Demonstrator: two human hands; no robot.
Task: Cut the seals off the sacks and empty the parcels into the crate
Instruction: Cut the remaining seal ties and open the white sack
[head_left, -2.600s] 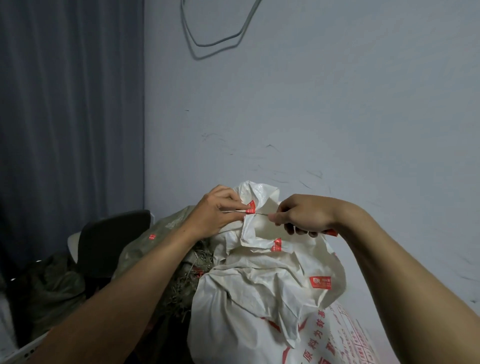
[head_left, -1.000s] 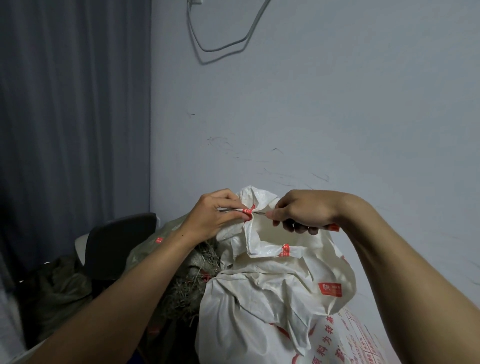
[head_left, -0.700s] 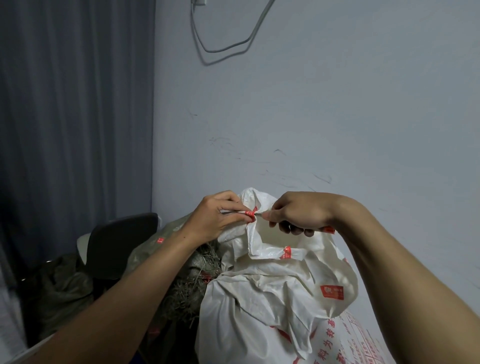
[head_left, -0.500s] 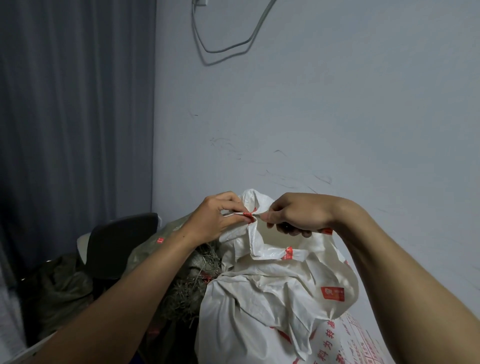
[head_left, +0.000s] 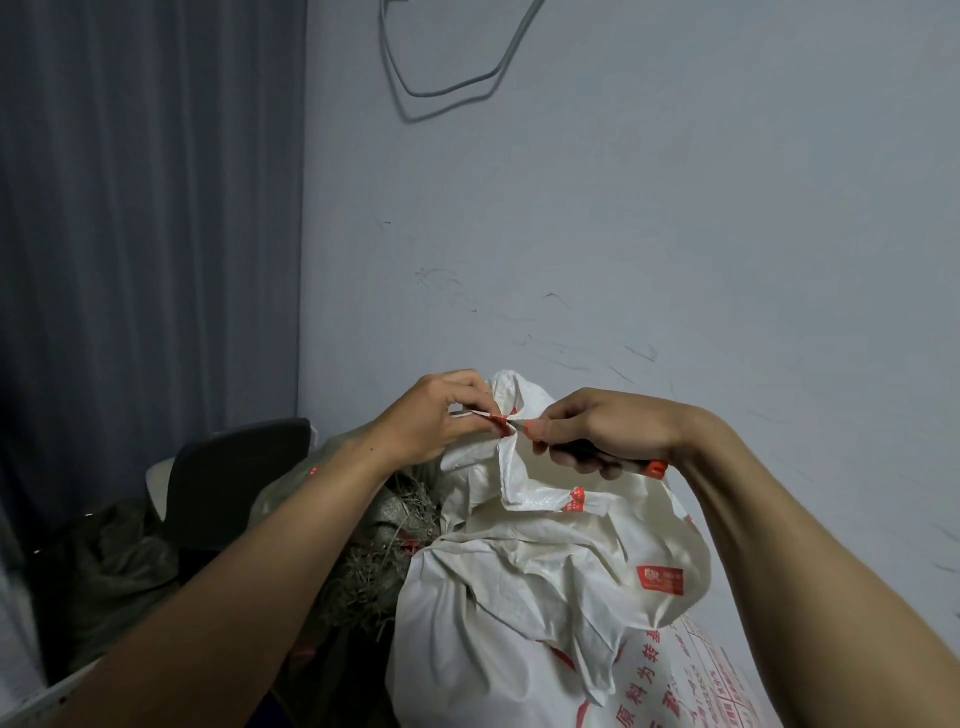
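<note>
Head view, the only one.
- White sack (head_left: 545, 597) stands lower centre of the frame, its neck bunched up at mid-frame.
- Left hand (head_left: 441, 415) pinches the red seal (head_left: 501, 420) at the neck.
- Right hand (head_left: 597, 431) is curled round a red-ended cutter (head_left: 636, 462), with the tip at the seal.
- Risk: the tip sits just beside the left fingers (head_left: 470, 400). If the seal gives suddenly, the blade likely jumps into them.
- Risk: a deep stroke may slit the sack cloth.
</note>
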